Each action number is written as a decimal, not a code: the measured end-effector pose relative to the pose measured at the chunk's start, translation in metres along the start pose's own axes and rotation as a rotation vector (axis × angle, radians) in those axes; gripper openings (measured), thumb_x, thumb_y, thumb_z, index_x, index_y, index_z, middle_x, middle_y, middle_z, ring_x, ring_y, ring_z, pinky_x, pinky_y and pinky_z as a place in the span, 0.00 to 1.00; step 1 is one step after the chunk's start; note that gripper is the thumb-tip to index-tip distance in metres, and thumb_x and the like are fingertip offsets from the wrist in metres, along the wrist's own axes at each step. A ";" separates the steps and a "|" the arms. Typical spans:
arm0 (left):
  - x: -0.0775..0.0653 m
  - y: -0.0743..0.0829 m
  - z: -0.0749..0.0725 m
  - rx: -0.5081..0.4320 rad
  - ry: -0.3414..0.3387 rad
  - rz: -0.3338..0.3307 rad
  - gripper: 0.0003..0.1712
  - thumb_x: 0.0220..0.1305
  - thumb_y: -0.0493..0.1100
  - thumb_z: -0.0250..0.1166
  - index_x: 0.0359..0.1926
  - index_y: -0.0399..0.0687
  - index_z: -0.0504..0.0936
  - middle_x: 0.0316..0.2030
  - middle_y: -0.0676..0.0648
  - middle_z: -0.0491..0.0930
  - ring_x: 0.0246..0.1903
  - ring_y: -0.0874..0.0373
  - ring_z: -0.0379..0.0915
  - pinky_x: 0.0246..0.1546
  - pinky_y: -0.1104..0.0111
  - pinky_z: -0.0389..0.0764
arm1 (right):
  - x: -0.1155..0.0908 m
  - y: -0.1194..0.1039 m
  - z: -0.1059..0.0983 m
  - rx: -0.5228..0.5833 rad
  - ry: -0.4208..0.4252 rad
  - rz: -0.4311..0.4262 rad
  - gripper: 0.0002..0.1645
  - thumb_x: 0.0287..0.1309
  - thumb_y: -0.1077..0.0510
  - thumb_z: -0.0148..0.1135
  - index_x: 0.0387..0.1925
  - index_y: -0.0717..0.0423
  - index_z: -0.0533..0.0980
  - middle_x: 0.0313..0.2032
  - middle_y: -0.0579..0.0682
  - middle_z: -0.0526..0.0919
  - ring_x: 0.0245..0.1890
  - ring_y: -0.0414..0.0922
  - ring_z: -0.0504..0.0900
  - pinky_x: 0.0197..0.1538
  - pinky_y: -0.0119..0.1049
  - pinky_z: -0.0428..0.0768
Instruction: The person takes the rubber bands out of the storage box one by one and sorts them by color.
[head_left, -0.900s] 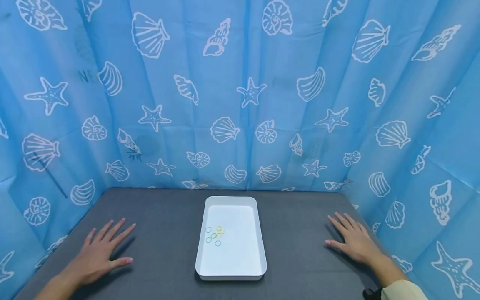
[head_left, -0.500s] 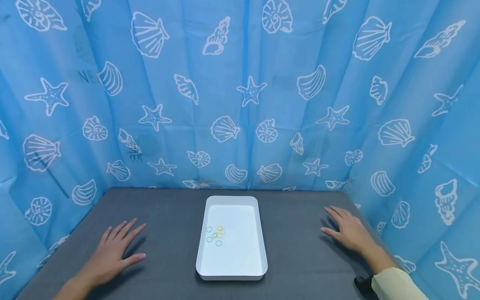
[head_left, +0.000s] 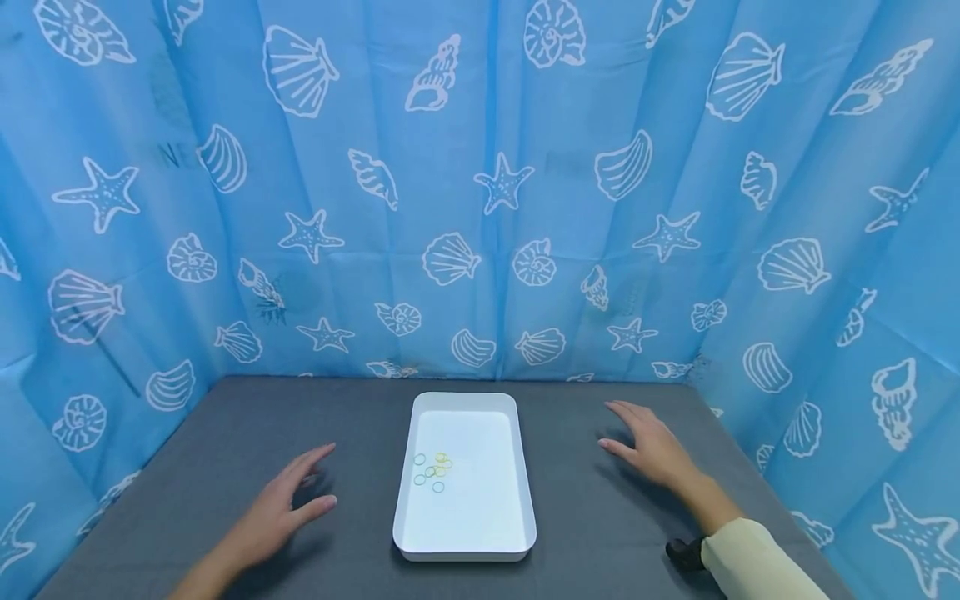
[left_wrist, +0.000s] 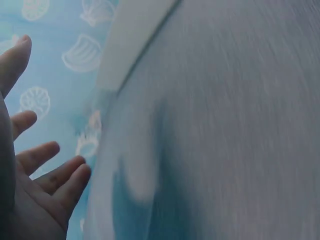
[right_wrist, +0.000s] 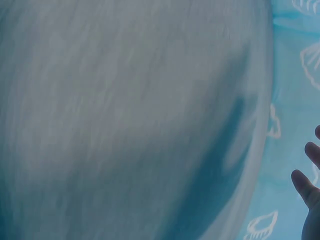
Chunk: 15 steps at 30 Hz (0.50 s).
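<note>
A white rectangular tray (head_left: 487,500) stands in the middle of the grey table in the head view. Several thin rings, some yellow (head_left: 442,458) and some green (head_left: 438,487), lie loose in its left half; they look like small rubber bands. Left of the tray my left hand (head_left: 270,517) hovers over the table, thumb and fingers apart, holding nothing. My right hand (head_left: 652,450) hangs to the right of the tray, its fingers extended and nothing in it. Each wrist view shows only part of the left hand (left_wrist: 42,185) or right hand (right_wrist: 307,185) above the cloth.
The grey table (head_left: 322,417) ends at a blue curtain (head_left: 487,292) printed with shells and starfish, which hangs behind it and along both sides. A black band (head_left: 684,554) sits by the light sleeve (head_left: 757,562) on the right wrist.
Both hands have moved inward toward the tray, the left one to the right and the right one to the left. The tray and rings stay in place.
</note>
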<state>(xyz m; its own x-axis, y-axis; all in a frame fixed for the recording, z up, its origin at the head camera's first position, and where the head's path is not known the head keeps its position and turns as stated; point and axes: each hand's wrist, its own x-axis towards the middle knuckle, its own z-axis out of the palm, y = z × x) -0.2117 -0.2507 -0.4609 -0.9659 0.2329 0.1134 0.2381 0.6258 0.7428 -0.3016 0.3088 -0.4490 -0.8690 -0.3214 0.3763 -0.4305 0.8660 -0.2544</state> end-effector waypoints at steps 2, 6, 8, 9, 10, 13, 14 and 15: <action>0.004 0.006 0.007 -0.049 -0.012 -0.019 0.38 0.68 0.55 0.60 0.73 0.49 0.58 0.69 0.35 0.60 0.61 0.36 0.64 0.53 0.44 0.69 | 0.004 -0.005 0.003 0.020 0.000 0.002 0.39 0.60 0.44 0.66 0.66 0.60 0.67 0.63 0.63 0.70 0.63 0.63 0.66 0.59 0.63 0.62; 0.012 0.016 0.020 -0.135 -0.006 -0.037 0.39 0.66 0.54 0.64 0.73 0.52 0.59 0.69 0.37 0.60 0.61 0.38 0.67 0.54 0.47 0.71 | 0.013 -0.017 0.009 0.072 -0.001 0.025 0.38 0.60 0.46 0.66 0.66 0.59 0.67 0.63 0.62 0.70 0.63 0.62 0.66 0.59 0.63 0.63; 0.016 0.020 0.026 -0.175 -0.004 -0.027 0.40 0.64 0.52 0.66 0.72 0.52 0.60 0.69 0.38 0.61 0.60 0.39 0.68 0.54 0.49 0.71 | 0.017 -0.023 0.012 0.115 -0.002 0.043 0.38 0.60 0.45 0.65 0.66 0.60 0.67 0.64 0.63 0.69 0.63 0.62 0.65 0.59 0.63 0.63; 0.017 0.022 0.029 -0.195 -0.004 -0.015 0.40 0.63 0.51 0.67 0.72 0.51 0.60 0.69 0.38 0.61 0.60 0.39 0.68 0.54 0.50 0.72 | 0.018 -0.026 0.014 0.142 -0.002 0.054 0.38 0.61 0.45 0.65 0.66 0.60 0.67 0.64 0.63 0.69 0.63 0.62 0.65 0.59 0.63 0.63; 0.019 0.024 0.032 -0.211 -0.005 -0.005 0.41 0.62 0.50 0.68 0.72 0.51 0.60 0.69 0.38 0.60 0.60 0.40 0.69 0.54 0.52 0.72 | 0.020 -0.029 0.015 0.173 0.002 0.066 0.38 0.61 0.45 0.65 0.66 0.60 0.67 0.63 0.64 0.69 0.63 0.62 0.66 0.58 0.62 0.64; 0.022 0.027 0.041 -0.265 -0.013 0.020 0.41 0.62 0.47 0.69 0.72 0.48 0.61 0.69 0.37 0.60 0.59 0.40 0.69 0.52 0.56 0.74 | 0.025 -0.039 0.019 0.270 0.020 0.092 0.37 0.62 0.46 0.64 0.66 0.62 0.66 0.62 0.65 0.70 0.61 0.62 0.68 0.57 0.60 0.67; 0.023 0.028 0.044 -0.276 -0.015 0.024 0.41 0.62 0.46 0.69 0.72 0.48 0.61 0.69 0.37 0.60 0.59 0.41 0.69 0.52 0.57 0.75 | 0.027 -0.042 0.019 0.306 0.029 0.100 0.37 0.63 0.47 0.64 0.66 0.62 0.67 0.61 0.65 0.71 0.60 0.62 0.69 0.56 0.59 0.68; 0.025 0.029 0.046 -0.290 -0.014 0.025 0.40 0.61 0.45 0.69 0.71 0.48 0.62 0.69 0.37 0.60 0.58 0.41 0.70 0.51 0.58 0.75 | 0.028 -0.045 0.020 0.335 0.036 0.106 0.36 0.63 0.48 0.64 0.66 0.63 0.67 0.61 0.65 0.71 0.60 0.61 0.70 0.56 0.58 0.69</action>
<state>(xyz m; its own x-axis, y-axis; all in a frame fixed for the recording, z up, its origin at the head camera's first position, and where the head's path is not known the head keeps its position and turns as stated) -0.2239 -0.1925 -0.4670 -0.9581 0.2571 0.1261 0.2204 0.3811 0.8979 -0.3114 0.2531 -0.4447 -0.9067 -0.2174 0.3613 -0.3992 0.7185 -0.5696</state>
